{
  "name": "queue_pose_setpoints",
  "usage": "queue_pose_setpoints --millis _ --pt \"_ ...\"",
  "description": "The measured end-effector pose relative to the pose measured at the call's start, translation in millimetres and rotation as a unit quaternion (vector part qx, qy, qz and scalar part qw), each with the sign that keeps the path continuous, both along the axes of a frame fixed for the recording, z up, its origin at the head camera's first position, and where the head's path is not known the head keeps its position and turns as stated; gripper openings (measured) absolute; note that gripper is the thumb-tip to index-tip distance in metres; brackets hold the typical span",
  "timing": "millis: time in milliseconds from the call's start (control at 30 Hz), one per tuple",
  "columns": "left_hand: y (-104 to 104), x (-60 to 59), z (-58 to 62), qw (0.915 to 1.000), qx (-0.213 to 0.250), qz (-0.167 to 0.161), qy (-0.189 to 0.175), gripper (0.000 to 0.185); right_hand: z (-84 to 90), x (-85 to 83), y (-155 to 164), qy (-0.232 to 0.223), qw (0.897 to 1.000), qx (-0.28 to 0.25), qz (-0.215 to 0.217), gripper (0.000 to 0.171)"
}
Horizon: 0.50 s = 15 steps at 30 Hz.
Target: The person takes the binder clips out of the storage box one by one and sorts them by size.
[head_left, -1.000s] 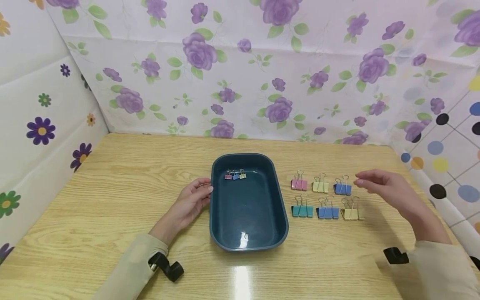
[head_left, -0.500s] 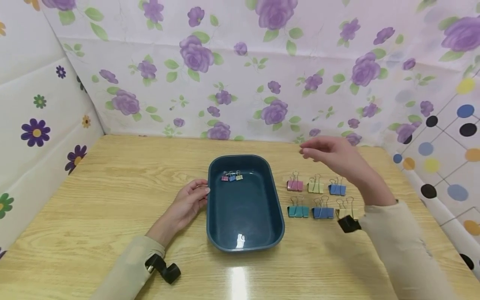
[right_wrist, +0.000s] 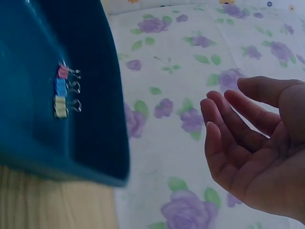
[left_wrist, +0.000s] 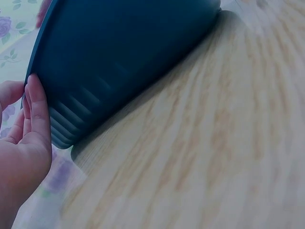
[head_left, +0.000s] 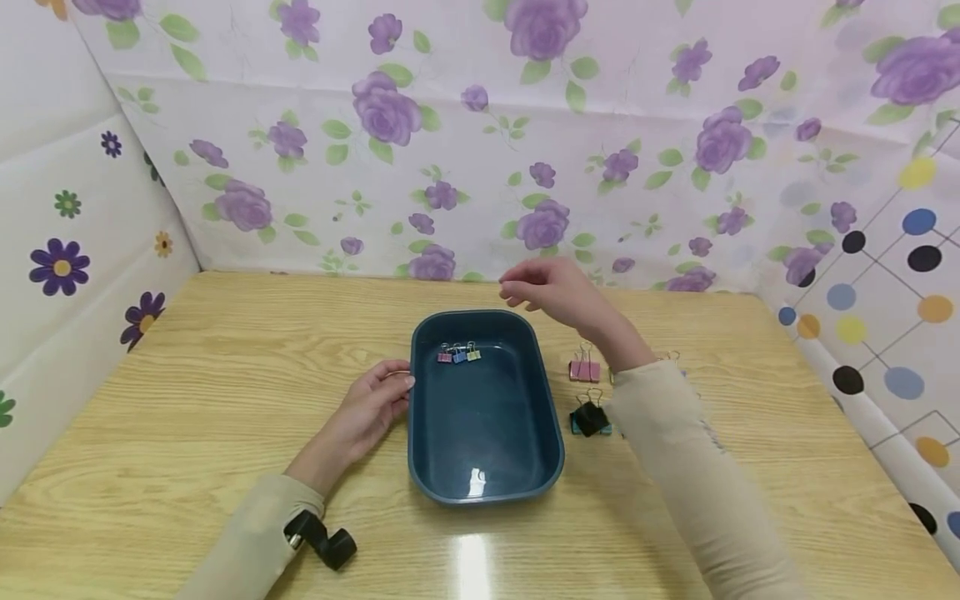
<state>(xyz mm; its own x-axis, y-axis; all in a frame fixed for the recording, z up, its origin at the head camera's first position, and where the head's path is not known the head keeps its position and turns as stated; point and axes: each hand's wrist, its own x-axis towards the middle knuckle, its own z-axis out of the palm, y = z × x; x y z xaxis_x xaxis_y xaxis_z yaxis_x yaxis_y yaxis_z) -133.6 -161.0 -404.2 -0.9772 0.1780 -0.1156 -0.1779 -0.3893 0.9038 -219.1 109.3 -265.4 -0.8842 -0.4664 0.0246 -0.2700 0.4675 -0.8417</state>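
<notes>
A dark teal plastic tray [head_left: 483, 492] lies on the table. My left hand [head_left: 372, 408] holds its left rim, with fingers [left_wrist: 38, 105] along the outer wall and the thumb at the edge. Three small binder clips stand in a row at the tray's far end: pink [head_left: 445, 357], blue [head_left: 459, 357] and yellow [head_left: 473, 354]. My right hand [head_left: 558, 292] hovers past the tray's far right corner, fingers loosely bent around nothing. Larger binder clips lie right of the tray; a pink one [head_left: 584, 371] and a teal one [head_left: 576, 425] show, while my right forearm mostly hides the others.
The wooden table [head_left: 247, 358] extends to both sides of the tray. A purple-flowered cloth [head_left: 300, 167] hangs behind it, with other patterned cloths at left and right. Black mounts [head_left: 322, 540] sit on both wrists.
From beside the larger binder clips, my right hand has swept left and away to beyond the tray's far end. My left hand stays on the tray. The view has shifted slightly.
</notes>
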Motion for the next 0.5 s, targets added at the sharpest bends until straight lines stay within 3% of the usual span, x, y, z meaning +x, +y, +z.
queue_pose_setpoints --millis 167,300,500 --pt "-1 0.9 -0.2 1.0 0.004 -0.004 0.001 0.016 -18.5 -10.5 -28 -0.048 0.998 -0.029 -0.017 0.028" --pt "0 0.7 -0.3 1.0 0.008 -0.005 -0.002 0.017 -34.1 -15.1 -42 -0.093 0.993 -0.042 -0.064 0.025" --pt "0 0.9 0.5 0.9999 0.007 -0.004 -0.006 0.018 -54.3 -17.3 -52 -0.093 0.989 -0.036 -0.106 0.023"
